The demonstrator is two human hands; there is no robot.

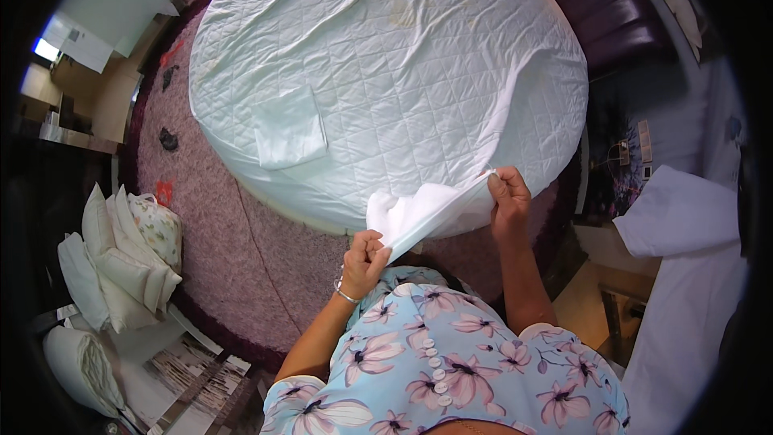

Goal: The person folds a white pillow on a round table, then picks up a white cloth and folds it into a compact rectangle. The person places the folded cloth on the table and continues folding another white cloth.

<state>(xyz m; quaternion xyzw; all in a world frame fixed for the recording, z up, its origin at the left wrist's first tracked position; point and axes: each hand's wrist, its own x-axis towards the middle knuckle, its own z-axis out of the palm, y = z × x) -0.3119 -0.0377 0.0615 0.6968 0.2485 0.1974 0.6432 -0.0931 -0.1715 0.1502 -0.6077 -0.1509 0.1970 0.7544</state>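
A white quilted mattress protector (pixel 378 105) covers a round bed in front of me, with wrinkles and some faint yellowish stains. I have its near edge lifted and stretched taut between both hands. My left hand (pixel 364 264), with a bracelet at the wrist, pinches the hem close to my body. Farther right and higher, my right hand (pixel 510 198) grips the same hem between thumb and fingers. White underside cloth bunches between the two hands. On the left part of the bed lies a folded white cloth (pixel 290 129).
Several pillows (pixel 125 254) are piled at the left, near a rolled white quilt (pixel 80 366). White bedding (pixel 684 274) hangs at the right. A dark padded headboard (pixel 604 12) stands at the far right. Small dark items (pixel 168 139) lie on the purple carpet (pixel 217 266).
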